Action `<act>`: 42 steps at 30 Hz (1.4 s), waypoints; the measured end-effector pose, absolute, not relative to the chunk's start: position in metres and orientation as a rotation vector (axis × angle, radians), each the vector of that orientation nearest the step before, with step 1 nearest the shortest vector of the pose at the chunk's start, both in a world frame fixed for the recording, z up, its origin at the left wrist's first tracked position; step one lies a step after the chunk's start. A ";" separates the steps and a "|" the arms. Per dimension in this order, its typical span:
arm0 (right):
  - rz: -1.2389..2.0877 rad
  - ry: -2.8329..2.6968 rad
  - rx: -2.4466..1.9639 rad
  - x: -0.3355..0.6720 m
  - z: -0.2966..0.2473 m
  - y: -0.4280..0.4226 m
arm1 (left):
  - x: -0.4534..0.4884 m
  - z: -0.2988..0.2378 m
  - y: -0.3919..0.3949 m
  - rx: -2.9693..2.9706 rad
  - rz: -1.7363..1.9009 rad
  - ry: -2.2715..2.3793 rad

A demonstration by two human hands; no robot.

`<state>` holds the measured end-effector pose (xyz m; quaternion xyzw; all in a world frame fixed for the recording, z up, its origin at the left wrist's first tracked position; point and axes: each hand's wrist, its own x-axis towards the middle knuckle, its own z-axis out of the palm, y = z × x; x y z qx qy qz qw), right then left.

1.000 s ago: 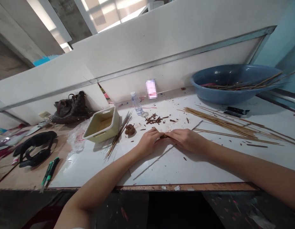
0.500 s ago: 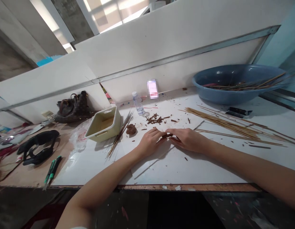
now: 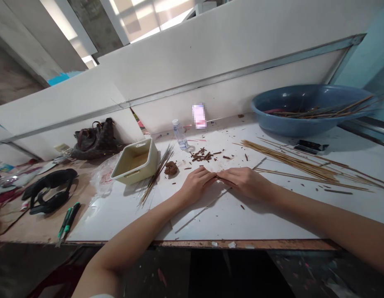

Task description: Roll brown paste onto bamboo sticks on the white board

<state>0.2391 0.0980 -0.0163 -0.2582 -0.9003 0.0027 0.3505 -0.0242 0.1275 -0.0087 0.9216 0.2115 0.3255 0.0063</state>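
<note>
My left hand and my right hand meet fingertip to fingertip low over the white board. The fingers of both are bent down and held together on a strip of brown paste, mostly hidden by them. A thin grey stick slants under the hands, and its far end shows past the right wrist. Just beyond my fingers lie several short broken brown paste pieces. A lump of brown paste sits to the left of my left hand.
Left stand a pale yellow-green tub and a bundle of thin sticks. A water bottle is upright behind. At right are tan sticks and a blue basin. Green-black cutters lie far left, near a handbag.
My hands have come closer together and lower, so the brown strip that showed between them is now mostly covered. The things around them have stayed in place.
</note>
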 end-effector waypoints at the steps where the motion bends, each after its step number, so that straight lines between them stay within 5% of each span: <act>1: 0.016 -2.334 -0.676 0.239 -0.017 0.098 | -0.024 -0.008 0.127 2.883 1.007 0.666; 42: -0.015 -2.287 -0.858 0.236 -0.014 0.102 | -0.022 -0.012 0.126 2.899 1.039 0.882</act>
